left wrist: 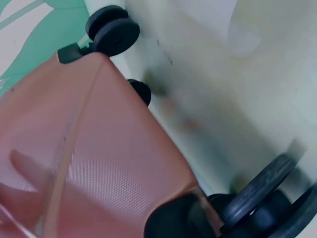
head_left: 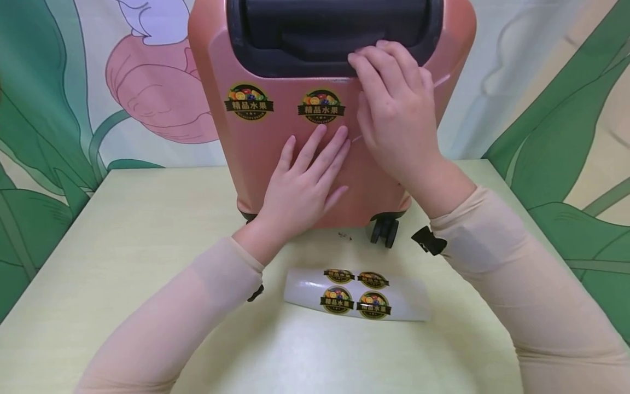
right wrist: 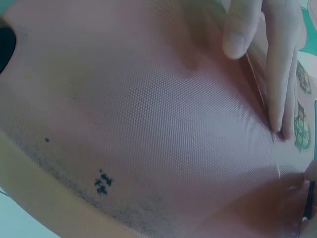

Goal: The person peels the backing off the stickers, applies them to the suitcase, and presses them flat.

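A pink suitcase (head_left: pixel 290 158) stands upright, with two round fruit stickers on its front, a left sticker (head_left: pixel 249 102) and a second sticker (head_left: pixel 321 106). My left hand (head_left: pixel 300 189) lies with spread, straight fingers against the suitcase, fingertips just below the second sticker. My right hand (head_left: pixel 396 104) is bent at the lower edge of the black handle recess (head_left: pixel 334 33), right of that sticker. At the edge of the right wrist view, its fingers (right wrist: pixel 311 172) pinch a dark sticker (right wrist: pixel 309 210) with orange on it, mostly out of frame; the head view hides it.
On the table (head_left: pixel 123 246), in front of the suitcase, lies a curved white sticker sheet (head_left: pixel 408 298) bearing several fruit stickers. Black wheels (head_left: pixel 385 231) support the suitcase. Small dark bits (head_left: pixel 344 236) lie beside them. A printed cloth (head_left: pixel 546 164) hangs behind.
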Demonstrator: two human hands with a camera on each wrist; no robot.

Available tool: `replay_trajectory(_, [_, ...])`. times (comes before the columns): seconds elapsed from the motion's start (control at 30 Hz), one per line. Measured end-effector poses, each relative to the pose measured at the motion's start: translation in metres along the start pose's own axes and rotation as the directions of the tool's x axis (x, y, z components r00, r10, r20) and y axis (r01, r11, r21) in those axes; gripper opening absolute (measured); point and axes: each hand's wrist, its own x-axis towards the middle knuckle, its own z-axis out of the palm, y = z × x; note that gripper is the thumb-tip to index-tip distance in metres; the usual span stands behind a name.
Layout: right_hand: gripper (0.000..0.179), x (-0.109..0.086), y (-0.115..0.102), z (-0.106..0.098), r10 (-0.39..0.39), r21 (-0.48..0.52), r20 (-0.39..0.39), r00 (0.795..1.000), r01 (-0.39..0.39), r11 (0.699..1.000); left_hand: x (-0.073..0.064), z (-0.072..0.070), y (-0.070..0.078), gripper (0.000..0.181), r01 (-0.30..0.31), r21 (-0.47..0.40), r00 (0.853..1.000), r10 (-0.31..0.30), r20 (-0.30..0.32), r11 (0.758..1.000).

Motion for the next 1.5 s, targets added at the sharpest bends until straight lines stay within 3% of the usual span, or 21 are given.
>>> replay_trajectory(0.37, [0.038, -0.003, 0.004, -0.007, -0.018, -0.017, 0.05, 0.999, 0.019, 1.0, -0.032, 0.0, 0.0, 0.067, -0.008, 0.02, 1.0, 0.008, 0.019, 1.0])
replay_trajectory(0.53, [0.037, -0.008, 0.003, -0.011, -0.081, 0.017, 0.056, 0.995, 0.081, 0.997, -0.047, -0.003, 0.001, 0.067, -0.019, -0.014, 0.999, 0.02, 0.049, 1.0])
replay_trajectory(0.7, [0.032, -0.016, -0.001, -0.013, -0.121, 0.123, 0.024, 0.992, 0.117, 0.985, -0.061, -0.005, 0.004, 0.065, -0.021, -0.08, 0.996, 0.028, 0.087, 0.997])
replay_trajectory(0.87, [0.029, -0.028, -0.002, -0.017, -0.114, 0.255, 0.0, 0.993, 0.111, 0.961, -0.073, -0.007, 0.007, 0.067, -0.004, -0.13, 0.994, 0.018, 0.109, 0.991])
replay_trajectory(1.0, [0.031, -0.045, -0.001, -0.02, -0.142, 0.256, 0.097, 0.985, 0.113, 0.96, -0.083, -0.009, 0.009, 0.065, 0.017, -0.197, 0.992, 0.008, 0.126, 0.98])
replay_trajectory(1.13, [0.032, -0.066, -0.003, -0.022, -0.155, 0.254, 0.214, 0.964, 0.099, 0.962, -0.092, -0.011, 0.011, 0.06, 0.064, -0.279, 0.984, -0.014, 0.176, 0.958])
replay_trajectory(1.33, [0.031, -0.095, -0.012, -0.021, -0.134, 0.309, 0.337, 0.932, 0.025, 0.951, -0.107, -0.015, 0.012, 0.056, 0.169, -0.339, 0.953, -0.065, 0.297, 0.926])
replay_trajectory(1.5, [0.031, -0.114, -0.019, -0.023, -0.104, 0.33, 0.422, 0.901, -0.046, 0.943, -0.117, -0.017, 0.014, 0.052, 0.25, -0.37, 0.927, -0.111, 0.358, 0.895])
